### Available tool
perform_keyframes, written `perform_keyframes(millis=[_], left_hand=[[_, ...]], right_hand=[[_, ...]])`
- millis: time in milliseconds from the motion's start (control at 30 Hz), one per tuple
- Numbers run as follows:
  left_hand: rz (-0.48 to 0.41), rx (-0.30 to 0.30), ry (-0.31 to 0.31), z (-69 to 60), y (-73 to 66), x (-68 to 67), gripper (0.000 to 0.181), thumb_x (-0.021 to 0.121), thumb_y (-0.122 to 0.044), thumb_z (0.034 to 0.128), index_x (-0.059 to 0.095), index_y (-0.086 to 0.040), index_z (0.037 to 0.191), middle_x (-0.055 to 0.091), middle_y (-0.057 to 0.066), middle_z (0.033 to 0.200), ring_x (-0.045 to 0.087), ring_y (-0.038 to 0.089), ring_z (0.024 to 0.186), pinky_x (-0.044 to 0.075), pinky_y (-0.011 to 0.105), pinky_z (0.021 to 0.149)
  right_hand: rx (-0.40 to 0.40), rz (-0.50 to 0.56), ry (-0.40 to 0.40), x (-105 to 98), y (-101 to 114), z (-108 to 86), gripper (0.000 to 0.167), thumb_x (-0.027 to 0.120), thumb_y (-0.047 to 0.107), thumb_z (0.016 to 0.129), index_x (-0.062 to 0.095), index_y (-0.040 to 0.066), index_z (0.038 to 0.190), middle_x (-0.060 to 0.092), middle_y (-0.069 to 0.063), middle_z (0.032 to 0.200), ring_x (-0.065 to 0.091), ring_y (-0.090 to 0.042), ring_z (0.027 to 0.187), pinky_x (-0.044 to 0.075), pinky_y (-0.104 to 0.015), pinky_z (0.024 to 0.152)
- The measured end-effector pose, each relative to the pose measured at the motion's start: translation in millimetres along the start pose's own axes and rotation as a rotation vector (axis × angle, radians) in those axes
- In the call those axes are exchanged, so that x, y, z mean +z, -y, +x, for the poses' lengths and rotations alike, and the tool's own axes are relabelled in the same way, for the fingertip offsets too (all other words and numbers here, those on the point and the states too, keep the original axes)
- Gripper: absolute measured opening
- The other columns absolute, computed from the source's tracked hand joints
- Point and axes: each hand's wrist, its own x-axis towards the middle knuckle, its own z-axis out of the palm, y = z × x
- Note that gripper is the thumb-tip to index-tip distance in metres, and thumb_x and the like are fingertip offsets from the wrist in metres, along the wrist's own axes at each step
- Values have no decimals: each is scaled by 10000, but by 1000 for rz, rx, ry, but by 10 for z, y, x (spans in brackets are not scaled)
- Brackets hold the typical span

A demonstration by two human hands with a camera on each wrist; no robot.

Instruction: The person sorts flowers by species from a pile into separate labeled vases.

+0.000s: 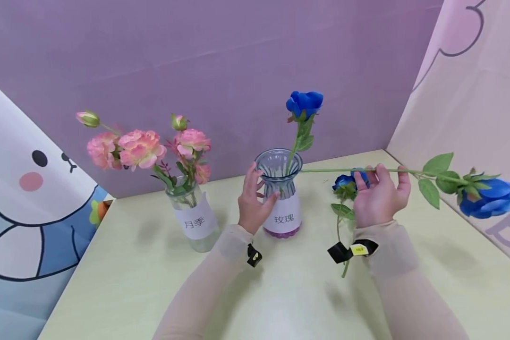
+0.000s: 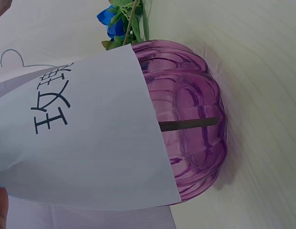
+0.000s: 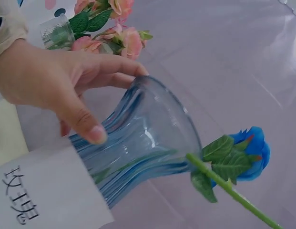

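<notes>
My left hand [image 1: 255, 203] grips the neck of a glass vase [image 1: 286, 186], bluish above and purple at the base [image 2: 195, 105], with a white label around it. One blue rose [image 1: 304, 105] stands in the vase, leaning right. Level in my right hand [image 1: 380, 196], between curled fingers, lies the stem of another blue rose [image 1: 488, 198], its bloom out to the right. The cut end of that stem [image 3: 233, 195] is at the vase rim; whether it touches the glass I cannot tell.
Left of the vase stands a clear labelled glass jar [image 1: 201, 231] with pink flowers [image 1: 142, 147]. Another blue rose [image 1: 343, 184] lies on the pale table [image 1: 289, 288], partly behind my right hand and wrist strap. A purple backdrop [image 1: 221, 85] rises behind.
</notes>
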Motion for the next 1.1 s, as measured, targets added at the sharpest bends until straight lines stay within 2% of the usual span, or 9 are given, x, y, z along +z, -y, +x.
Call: perform_keyframes(millis=[233, 400, 667, 933, 1100], left_hand=[[1, 2, 11, -6, -21, 8, 543, 749, -20, 805, 437, 8, 1248, 335, 228, 1477, 628, 390, 1048, 590, 316, 683], [11, 9, 2, -4, -20, 3, 548, 755, -8, 795, 440, 12, 1243, 344, 229, 1470, 632, 388, 1041, 591, 315, 675], [0, 3, 8, 5, -31, 6, 548, 754, -12, 797, 437, 15, 1243, 339, 240, 1469, 629, 397, 1043, 591, 321, 680], [6, 14, -2, 10, -28, -7, 549, 756, -7, 793, 438, 16, 1239, 350, 242, 1459, 632, 401, 1032, 592, 318, 668], [5, 15, 1, 3, -9, -11, 552, 756, -17, 797, 435, 8, 1245, 343, 240, 1465, 631, 401, 1036, 591, 314, 668]], right_hand=[[-45, -41, 24, 195, 105, -9, 455, 629, -71, 865, 504, 222, 1189, 534, -80, 980, 559, -229, 746, 561, -459, 760], [-40, -67, 59, 353, 80, -28, 441, 640, -56, 869, 511, 224, 1184, 556, -81, 934, 581, -224, 743, 573, -466, 758], [-58, -112, 95, 544, -22, -115, 412, 635, -46, 875, 543, 217, 1180, 547, -79, 912, 595, -209, 708, 574, -423, 726], [-48, -204, 81, 589, -213, -230, 409, 637, -29, 882, 590, 251, 1176, 555, -56, 1013, 602, -182, 733, 551, -329, 584], [-68, -264, 103, 625, -351, -304, 377, 636, -34, 880, 622, 230, 1150, 524, -52, 994, 606, -183, 767, 531, -304, 584]])
